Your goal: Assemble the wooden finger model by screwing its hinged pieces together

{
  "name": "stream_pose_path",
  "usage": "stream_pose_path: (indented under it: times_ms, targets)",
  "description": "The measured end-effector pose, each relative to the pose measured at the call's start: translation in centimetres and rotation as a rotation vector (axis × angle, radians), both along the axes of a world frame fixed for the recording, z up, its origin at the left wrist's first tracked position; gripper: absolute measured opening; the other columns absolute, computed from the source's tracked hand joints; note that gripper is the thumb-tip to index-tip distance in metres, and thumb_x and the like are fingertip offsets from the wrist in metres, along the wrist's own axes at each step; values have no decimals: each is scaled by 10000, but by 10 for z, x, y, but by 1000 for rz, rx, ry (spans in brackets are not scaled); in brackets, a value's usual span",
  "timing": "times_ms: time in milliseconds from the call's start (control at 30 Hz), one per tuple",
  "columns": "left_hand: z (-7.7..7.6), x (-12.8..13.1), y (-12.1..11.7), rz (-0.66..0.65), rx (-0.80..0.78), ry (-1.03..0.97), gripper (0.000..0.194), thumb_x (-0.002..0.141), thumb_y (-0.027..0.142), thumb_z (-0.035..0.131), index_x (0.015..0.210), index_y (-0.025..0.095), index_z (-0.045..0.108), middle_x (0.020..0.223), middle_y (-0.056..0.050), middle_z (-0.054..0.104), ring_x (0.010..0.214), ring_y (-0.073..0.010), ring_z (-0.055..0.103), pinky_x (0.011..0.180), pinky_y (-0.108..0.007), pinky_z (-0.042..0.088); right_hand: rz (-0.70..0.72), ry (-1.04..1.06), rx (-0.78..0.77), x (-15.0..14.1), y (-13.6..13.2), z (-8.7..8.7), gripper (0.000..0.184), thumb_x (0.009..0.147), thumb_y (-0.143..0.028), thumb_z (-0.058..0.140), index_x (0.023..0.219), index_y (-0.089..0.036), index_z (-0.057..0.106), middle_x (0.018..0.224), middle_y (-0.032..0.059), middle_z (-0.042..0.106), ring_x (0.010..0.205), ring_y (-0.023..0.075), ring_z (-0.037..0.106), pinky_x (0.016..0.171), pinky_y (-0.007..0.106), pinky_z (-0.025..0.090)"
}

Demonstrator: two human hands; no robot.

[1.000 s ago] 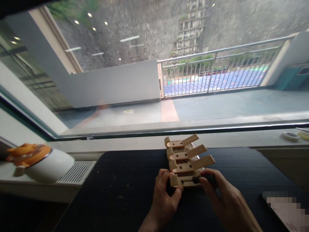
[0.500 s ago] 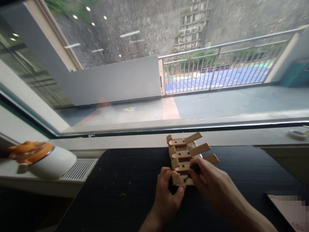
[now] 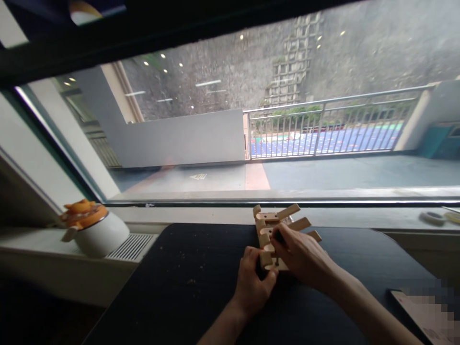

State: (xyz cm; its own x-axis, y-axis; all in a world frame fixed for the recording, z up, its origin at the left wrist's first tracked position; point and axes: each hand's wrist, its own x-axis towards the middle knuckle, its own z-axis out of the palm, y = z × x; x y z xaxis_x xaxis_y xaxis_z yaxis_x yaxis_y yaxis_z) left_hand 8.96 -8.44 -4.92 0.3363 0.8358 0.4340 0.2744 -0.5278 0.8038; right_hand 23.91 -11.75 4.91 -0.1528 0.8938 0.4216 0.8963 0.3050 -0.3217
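A small wooden rack (image 3: 276, 221) of several tan hook-shaped pieces lies at the far middle of a black table (image 3: 187, 282). My left hand (image 3: 253, 282) is closed, pinching the nearest wooden piece at its left end. My right hand (image 3: 300, 256) is curled over the rack from the right, holding a small dark tool upright, its tip on the nearest piece (image 3: 276, 262). The tool's handle is mostly hidden in my fingers.
A white pot with an orange figure lid (image 3: 91, 229) sits on the sill at the left beside a vent grille (image 3: 132, 246). A large window (image 3: 251, 134) faces a terrace and railing. A roll of tape (image 3: 433, 218) lies on the sill at the right. Paper (image 3: 420, 311) rests at the table's right.
My right hand slid left over the rack and turned the dark tool upright onto the nearest piece. The camera tilted up and back, so the rack looks smaller. My left hand kept its pinch.
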Motion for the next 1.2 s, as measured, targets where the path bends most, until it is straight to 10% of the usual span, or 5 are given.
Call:
stream_pose_path:
  times_ms: [467,867,1033,1200]
  targets:
    - [-2,-3,5,-57,79,7,172,714,88,606,834,188,533,861,-4,524,791,-143,522,730,-248,444,-257,108,212,4,2,-25,136,898,-332,424,831,-227,478,660,43,677,603,230,657,507,277,374]
    - [1,-5,2,-88,58,-27,191,721,78,607,870,191,568,911,-26,555,846,-169,543,787,-273,455,110,324,-2,-6,-8,-8,255,947,-306,339,1065,-230,552,889,32,709,769,180,668,686,285,499]
    - [-2,-6,3,-82,59,-31,177,723,90,610,859,191,556,896,-25,551,837,-169,546,776,-275,459,127,232,44,0,-12,-4,346,931,-277,362,1207,-225,563,1181,84,665,1050,206,630,828,299,499]
    - [-1,-7,3,-91,55,-2,210,716,96,612,893,196,560,927,-31,551,871,-180,544,807,-291,453,34,178,83,8,-1,-11,325,918,-296,423,1181,-237,604,1010,63,725,863,208,682,725,294,514]
